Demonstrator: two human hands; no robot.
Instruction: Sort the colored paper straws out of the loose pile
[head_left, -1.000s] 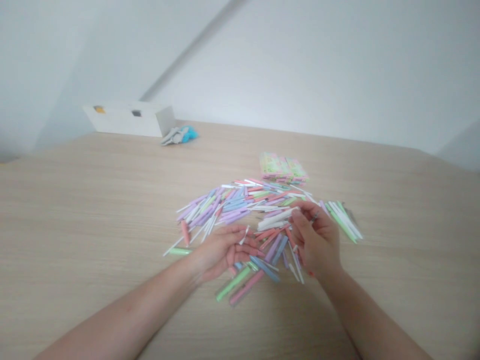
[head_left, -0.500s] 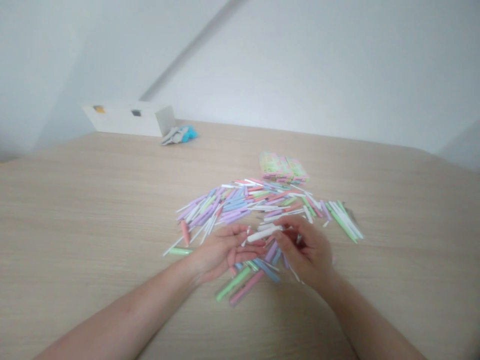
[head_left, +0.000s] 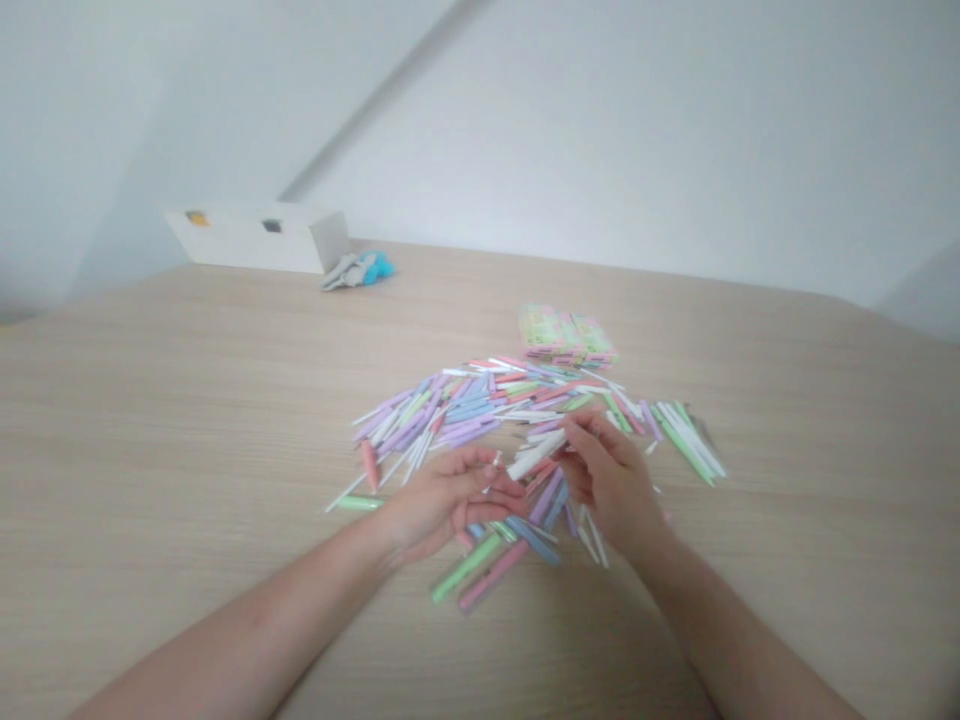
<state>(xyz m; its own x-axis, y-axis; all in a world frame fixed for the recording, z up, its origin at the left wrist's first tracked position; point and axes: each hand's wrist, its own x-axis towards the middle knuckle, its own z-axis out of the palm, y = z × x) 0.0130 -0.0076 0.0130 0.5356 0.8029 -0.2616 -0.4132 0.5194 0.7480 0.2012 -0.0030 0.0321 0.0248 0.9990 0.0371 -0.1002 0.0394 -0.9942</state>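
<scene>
Pastel and white slim sticks or tubes (head_left: 469, 410) lie in a loose heap on the table; their exact kind is too blurred to tell. My left hand (head_left: 457, 500) is turned palm up over the heap's near side. A small thin white piece (head_left: 493, 472) is pinched between its thumb and fingers. My right hand (head_left: 611, 475) is palm down at the heap, fingers drawn together at the upper end of a white stick (head_left: 534, 456). Whether this stick is lifted or rests on others is unclear. Green (head_left: 466, 568) and pink tubes (head_left: 495, 575) lie below the hands.
Behind the heap sits a stack of green-and-pink printed packs (head_left: 566, 335). A white box (head_left: 259, 238) stands at the back left, beside a crumpled grey-and-blue item (head_left: 360, 270). Several green and white sticks (head_left: 690, 440) lie to the right. A white wall (head_left: 637, 130) borders the wooden table.
My right hand has moved up and away from the left palm, and the white tube it held above that palm is no longer there. My left hand has barely moved.
</scene>
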